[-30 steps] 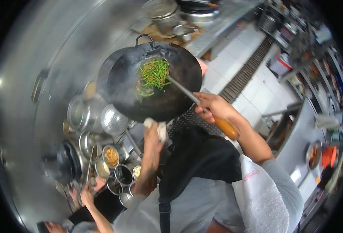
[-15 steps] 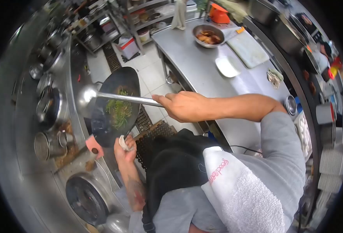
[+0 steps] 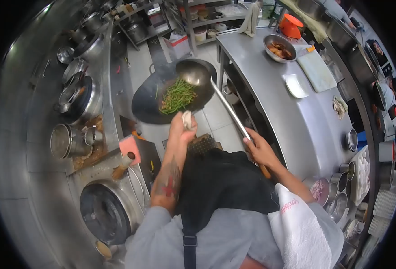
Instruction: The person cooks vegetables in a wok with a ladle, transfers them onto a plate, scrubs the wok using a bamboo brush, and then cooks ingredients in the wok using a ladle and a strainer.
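My left hand [image 3: 183, 130] is closed around a folded white cloth [image 3: 187, 120] at the near rim of a dark wok [image 3: 148, 104], which hangs over the floor between stove and table. Green stalks with small brown bits [image 3: 178, 96] lie in the wok. My right hand [image 3: 259, 150] grips the long handle of a metal ladle [image 3: 194, 73], just above its wooden end. The ladle's bowl is over the far right part of the wok, beside the stalks.
To the right runs a steel table [image 3: 263, 60] with a bowl of brown food [image 3: 280, 48], a white dish [image 3: 295, 86], a cutting board [image 3: 316, 71] and a crumpled cloth [image 3: 340, 108]. At left are the stove, a second wok [image 3: 104, 214] and stacked pots [image 3: 67, 141].
The view has swung from the stove toward the steel table. The wok has left the stove area, held by my left hand. The ladle has moved from beside the wok to over it.
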Demonstrator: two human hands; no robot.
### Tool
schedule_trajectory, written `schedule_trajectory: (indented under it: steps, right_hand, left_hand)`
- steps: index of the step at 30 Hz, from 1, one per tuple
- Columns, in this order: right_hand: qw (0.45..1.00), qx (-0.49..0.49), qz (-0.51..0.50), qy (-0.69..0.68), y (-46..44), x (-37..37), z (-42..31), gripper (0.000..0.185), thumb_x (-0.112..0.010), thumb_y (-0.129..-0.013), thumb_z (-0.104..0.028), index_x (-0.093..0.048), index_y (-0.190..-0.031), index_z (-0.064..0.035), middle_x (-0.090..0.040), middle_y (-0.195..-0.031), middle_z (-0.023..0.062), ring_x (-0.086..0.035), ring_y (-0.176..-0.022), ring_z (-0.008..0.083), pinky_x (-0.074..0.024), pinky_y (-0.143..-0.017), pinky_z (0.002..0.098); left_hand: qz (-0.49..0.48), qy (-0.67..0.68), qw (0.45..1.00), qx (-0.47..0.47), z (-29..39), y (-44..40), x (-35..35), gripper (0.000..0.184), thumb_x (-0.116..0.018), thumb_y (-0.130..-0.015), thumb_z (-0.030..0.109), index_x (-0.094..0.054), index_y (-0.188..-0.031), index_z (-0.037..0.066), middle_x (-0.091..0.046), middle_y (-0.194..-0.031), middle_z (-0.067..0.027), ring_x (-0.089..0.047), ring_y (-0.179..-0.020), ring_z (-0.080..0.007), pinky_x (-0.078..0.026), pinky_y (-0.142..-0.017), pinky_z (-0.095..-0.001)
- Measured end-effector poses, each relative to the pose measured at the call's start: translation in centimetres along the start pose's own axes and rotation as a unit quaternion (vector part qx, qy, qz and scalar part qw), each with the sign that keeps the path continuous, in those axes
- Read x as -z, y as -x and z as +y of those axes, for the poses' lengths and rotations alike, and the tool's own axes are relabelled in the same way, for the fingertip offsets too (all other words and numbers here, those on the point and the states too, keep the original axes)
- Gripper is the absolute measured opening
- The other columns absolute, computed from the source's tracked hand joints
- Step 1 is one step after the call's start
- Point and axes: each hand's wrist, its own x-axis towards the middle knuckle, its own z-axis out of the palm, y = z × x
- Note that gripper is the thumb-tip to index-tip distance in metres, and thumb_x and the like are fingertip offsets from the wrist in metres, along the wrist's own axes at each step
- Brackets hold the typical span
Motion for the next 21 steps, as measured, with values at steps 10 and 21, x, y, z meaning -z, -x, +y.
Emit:
schedule_trajectory:
  steps: [10, 21]
  right_hand:
    - [0.995, -0.035, -0.023, -0.088, -3.4, -2.8, -11.2, 0.05, -0.057, -0.095, -0.021, -0.042, -0.138, 0.0, -0.05, -0.066, 0.0015, -0.048, -0.046, 0.009, -0.0413, -0.041, 0.0258]
    - [0.998, -0.039, 0.018, -0.046, -12.1, -7.3, -12.2, 0.044, -0.043, -0.098, -0.015, -0.041, -0.14, -0.0004, -0.055, -0.071, 0.0063, -0.051, -0.049, 0.0123, -0.045, -0.041, 0.0275]
  left_hand:
    - [-0.026, -0.127, 0.987, -0.095, 5.3, -3.1, 3.2, 0.025, -0.04, -0.099, 0.027, -0.053, -0.087, 0.009, -0.053, -0.063, -0.0062, -0.053, -0.046, -0.0195, -0.044, -0.036, -0.03]
    - [-0.015, -0.357, 0.85, -0.387, 3.9, -5.3, 10.0, 0.042, -0.059, -0.08, 0.0, -0.046, -0.12, -0.006, -0.058, -0.107, -0.0152, -0.062, -0.09, -0.0211, -0.053, -0.077, -0.0349]
